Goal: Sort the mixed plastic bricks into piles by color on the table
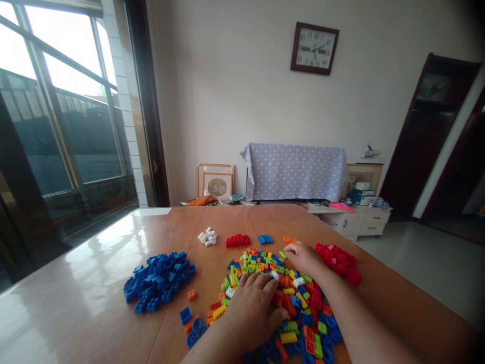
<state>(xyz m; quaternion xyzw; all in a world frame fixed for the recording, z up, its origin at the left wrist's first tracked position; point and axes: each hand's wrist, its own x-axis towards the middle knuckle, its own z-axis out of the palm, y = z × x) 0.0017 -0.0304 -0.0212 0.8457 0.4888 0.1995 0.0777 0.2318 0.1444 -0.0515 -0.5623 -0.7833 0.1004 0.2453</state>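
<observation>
A mixed heap of small coloured plastic bricks (288, 308) lies on the wooden table (94, 283) in front of me. My left hand (252, 306) rests palm down on the heap's left part, fingers curled over the bricks. My right hand (303, 258) reaches to the heap's far edge, fingers bent down onto bricks there; whether it holds one is hidden. Sorted piles surround the heap: blue bricks (159, 280) at the left, red bricks (339, 262) at the right, and small white (207, 236), red (238, 240), blue (265, 238) and orange (289, 239) groups beyond.
A few loose blue and orange bricks (191, 318) lie near the table's front left. Behind the table stand a cloth-covered object (293, 172), a low white cabinet (356, 220) and picture frames (214, 181). A large window (56, 111) fills the left; a clock (314, 48) hangs on the wall.
</observation>
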